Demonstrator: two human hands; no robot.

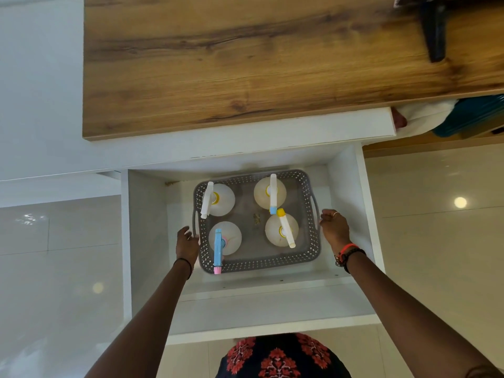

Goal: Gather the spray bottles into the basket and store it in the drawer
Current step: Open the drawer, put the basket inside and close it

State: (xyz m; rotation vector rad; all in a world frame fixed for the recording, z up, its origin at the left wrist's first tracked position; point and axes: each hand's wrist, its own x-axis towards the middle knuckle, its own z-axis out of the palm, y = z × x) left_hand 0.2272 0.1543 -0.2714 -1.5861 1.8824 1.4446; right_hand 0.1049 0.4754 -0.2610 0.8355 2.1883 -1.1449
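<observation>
In drawer (343,192): basket (259,264) w/ 4 bottles (278,233); L grip (187,242), R grip (335,227) flank it, grasp unclear.

You stand in a home room: a brown wood-grain counter (245,64), a white cabinet drawer (147,227), glossy cream floor tiles (436,241).

No text, label, brand or number can be read anywhere; a small dark mark (256,219) on the floor of the basket (259,264) is too blurred to tell
</observation>
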